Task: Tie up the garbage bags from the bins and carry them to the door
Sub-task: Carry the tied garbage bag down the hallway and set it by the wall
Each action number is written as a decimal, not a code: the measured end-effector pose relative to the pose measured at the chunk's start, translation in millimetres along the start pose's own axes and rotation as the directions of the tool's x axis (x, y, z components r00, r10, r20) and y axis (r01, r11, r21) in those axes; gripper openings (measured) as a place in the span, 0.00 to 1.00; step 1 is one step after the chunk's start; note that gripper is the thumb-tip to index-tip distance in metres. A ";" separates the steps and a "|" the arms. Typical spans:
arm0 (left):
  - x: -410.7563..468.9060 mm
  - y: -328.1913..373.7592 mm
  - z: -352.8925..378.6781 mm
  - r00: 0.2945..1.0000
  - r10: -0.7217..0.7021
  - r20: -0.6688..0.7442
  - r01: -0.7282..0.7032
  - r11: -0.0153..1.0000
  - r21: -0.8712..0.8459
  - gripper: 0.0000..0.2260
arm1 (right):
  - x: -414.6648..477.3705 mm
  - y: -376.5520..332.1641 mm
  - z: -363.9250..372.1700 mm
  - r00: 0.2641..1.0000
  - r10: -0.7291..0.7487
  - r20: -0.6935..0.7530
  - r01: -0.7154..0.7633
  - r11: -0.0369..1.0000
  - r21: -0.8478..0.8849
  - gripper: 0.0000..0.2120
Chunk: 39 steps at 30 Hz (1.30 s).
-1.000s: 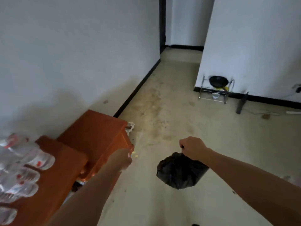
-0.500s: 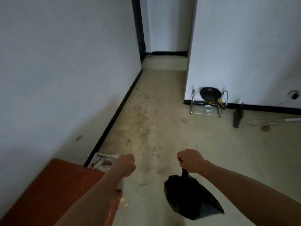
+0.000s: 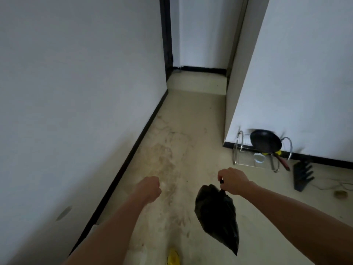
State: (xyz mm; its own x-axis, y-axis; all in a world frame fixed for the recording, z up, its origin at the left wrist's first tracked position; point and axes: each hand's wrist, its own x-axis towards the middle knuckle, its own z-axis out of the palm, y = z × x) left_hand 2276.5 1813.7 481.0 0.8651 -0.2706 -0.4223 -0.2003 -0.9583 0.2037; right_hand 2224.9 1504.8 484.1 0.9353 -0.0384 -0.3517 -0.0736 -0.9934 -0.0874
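The wooden cabinet seen earlier at 7 o'clock is gone from view and the corridor (image 3: 196, 83) at 12 o'clock is nearer, so carrying is judged underway. The black garbage bag (image 3: 217, 217), thin glossy crumpled plastic tapering to a point, is hung at 5 o'clock, its knotted neck gripped by the curled fingers of the right hand (image 3: 234, 180). The left hand (image 3: 150, 189) is curled into an empty fist.

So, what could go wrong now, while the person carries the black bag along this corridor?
The right hand grips the black bag only by its thin neck; it may slip or tear.
The wire rack with the pan stands on the floor at the right corner; the bag could knock it.
A cable lies on the floor farther right: possible trip.
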 end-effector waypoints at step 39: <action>1019.4 94.9 -453.5 0.996 -0.089 0.028 0.093 0.977 -0.192 0.05 | 1029.3 243.8 -411.2 0.996 -0.024 -0.090 0.038 0.988 0.152 0.11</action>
State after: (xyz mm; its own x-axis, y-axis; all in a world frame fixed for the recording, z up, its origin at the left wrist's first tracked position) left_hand 3347.8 1488.5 470.3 0.8663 -0.1866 -0.4634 -0.0269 -0.9437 0.3297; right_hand 3312.0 1178.7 484.1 0.9642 -0.0239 -0.2640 -0.0901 -0.9662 -0.2417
